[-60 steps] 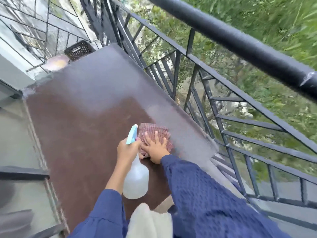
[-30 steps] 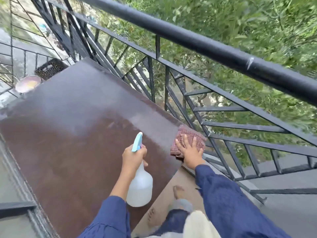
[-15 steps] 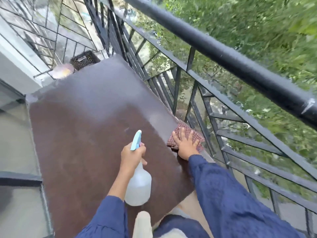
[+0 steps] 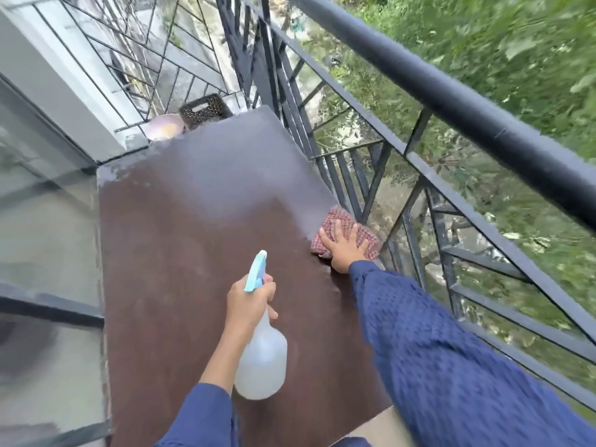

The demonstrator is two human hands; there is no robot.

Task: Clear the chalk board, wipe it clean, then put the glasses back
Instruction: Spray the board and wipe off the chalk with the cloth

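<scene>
The brown chalk board (image 4: 180, 253) lies flat between a glass panel (image 4: 48, 221) on the left and a black railing (image 4: 451, 101) on the right. A bowl (image 4: 163, 125) and a dark basket (image 4: 203, 112) sit beyond its far end. The left hand (image 4: 248, 298) is clenched round the neck of a spray bottle (image 4: 261, 366) held above the board. The right hand (image 4: 345, 250), fingers spread flat, presses a checked cloth (image 4: 346, 225) onto the board's right edge, beside the railing.
</scene>
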